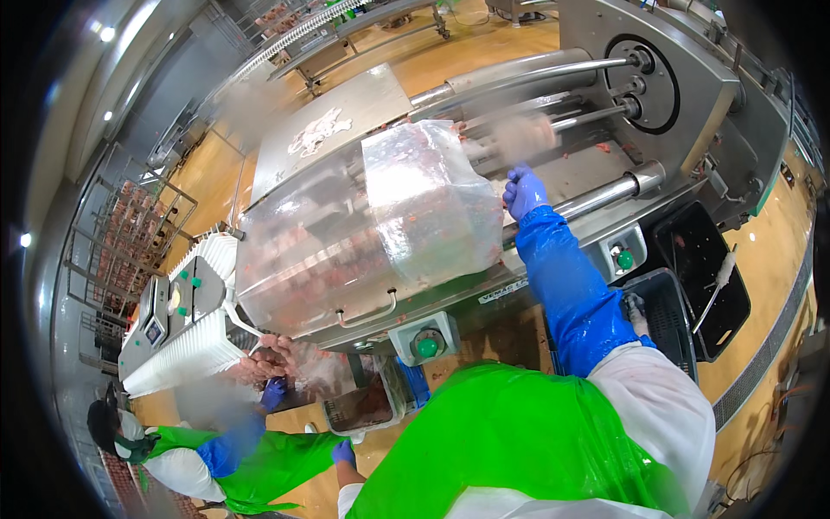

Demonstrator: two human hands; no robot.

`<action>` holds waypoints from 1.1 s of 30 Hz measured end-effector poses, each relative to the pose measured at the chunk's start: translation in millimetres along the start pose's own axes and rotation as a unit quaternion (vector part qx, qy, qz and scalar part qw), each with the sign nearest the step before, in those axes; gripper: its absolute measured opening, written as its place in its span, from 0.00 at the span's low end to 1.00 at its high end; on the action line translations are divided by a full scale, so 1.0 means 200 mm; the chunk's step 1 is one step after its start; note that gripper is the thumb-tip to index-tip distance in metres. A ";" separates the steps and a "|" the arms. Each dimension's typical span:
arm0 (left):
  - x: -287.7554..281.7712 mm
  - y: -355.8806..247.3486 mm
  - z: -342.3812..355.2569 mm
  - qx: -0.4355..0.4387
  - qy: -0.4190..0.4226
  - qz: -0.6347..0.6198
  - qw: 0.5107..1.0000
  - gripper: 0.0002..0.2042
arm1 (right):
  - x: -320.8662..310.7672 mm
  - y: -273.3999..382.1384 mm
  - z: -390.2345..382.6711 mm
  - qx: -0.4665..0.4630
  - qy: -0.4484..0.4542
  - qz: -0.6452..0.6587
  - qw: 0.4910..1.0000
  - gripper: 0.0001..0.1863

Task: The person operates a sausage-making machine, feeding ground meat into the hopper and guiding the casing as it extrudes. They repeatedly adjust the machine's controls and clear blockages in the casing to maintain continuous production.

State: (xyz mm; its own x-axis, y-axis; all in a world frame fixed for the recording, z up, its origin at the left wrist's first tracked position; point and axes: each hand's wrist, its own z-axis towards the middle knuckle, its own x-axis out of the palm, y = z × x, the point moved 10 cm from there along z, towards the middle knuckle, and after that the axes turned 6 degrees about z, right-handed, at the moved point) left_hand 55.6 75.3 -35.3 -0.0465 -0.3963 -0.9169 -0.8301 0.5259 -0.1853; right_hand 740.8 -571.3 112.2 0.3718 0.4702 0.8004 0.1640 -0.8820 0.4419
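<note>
My right hand [525, 192], in a blue-violet glove and blue sleeve, reaches to the steel machine [588, 227]. Its fingers are curled closed beside the right end of a clear plastic sheet [424, 195] draped over the machine's transparent cover [303, 268]. What they hold, if anything, is hidden. Just above it, a blurred pink lump [523, 136], apparently meat, sits by the metal rods [596, 112]. My left hand [343, 451], also gloved, hangs low at the left, beside a co-worker's green apron; its fingers are too small and unclear to read.
At lower left a co-worker [207, 458] reaches a gloved hand to pink meat pieces [268, 359] at the machine's outlet. Green push buttons [427, 347] line the near side. Black crates [705, 281] stand at right, a grey tub [367, 411] below. Loaded racks [130, 229] stand far left.
</note>
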 end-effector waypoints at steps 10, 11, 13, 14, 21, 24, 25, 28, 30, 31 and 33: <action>0.37 0.00 -0.14 -0.020 0.076 -0.027 0.997 0.22 | -0.01 0.19 -0.03 -0.009 -0.004 -0.108 0.994 0.12; 0.34 0.00 -0.12 -0.015 0.072 -0.025 0.997 0.22 | 0.03 0.19 -0.03 -0.010 0.008 -0.121 0.993 0.16; 0.29 0.05 -0.10 -0.005 0.062 -0.007 0.998 0.23 | 0.10 0.11 -0.04 0.001 0.032 -0.151 0.988 0.23; 0.23 0.04 -0.05 0.015 0.052 0.010 0.998 0.23 | 0.02 0.14 0.03 -0.040 0.094 -0.226 0.969 0.24; 0.35 -0.53 -0.02 0.045 0.041 -0.054 0.997 0.27 | -0.12 0.73 -0.56 -0.365 0.235 -0.509 0.743 0.23; 0.42 -0.62 -0.03 0.018 0.068 -0.074 0.995 0.25 | -0.55 1.01 -0.51 -0.406 0.028 -0.538 0.738 0.21; 0.46 -0.59 -0.08 0.006 0.087 -0.069 0.994 0.26 | -0.67 1.06 -0.52 -0.432 0.026 -0.598 0.675 0.21; 0.63 -0.53 -0.25 0.008 0.160 -0.010 0.987 0.26 | -1.11 1.27 -0.62 -0.423 -0.078 -0.625 0.651 0.24; 0.76 -0.46 -0.31 0.038 0.172 0.046 0.983 0.27 | -1.29 1.34 -0.54 -0.379 -0.121 -0.717 0.572 0.25; 0.75 -0.47 -0.29 0.038 0.173 0.049 0.983 0.27 | -1.36 1.35 -0.52 -0.357 -0.148 -0.754 0.531 0.26; 0.74 -0.49 -0.26 0.039 0.175 0.054 0.982 0.27 | -1.49 1.31 -0.44 -0.308 -0.128 -0.760 0.558 0.31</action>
State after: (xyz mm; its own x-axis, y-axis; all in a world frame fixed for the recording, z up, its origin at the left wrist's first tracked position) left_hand 100.7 -74.1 -133.9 -0.3305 -0.5627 -0.7577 -0.7659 0.6290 -0.1330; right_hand 592.3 -939.3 24.6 0.3623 0.5698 -0.7377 0.1511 0.7450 0.6497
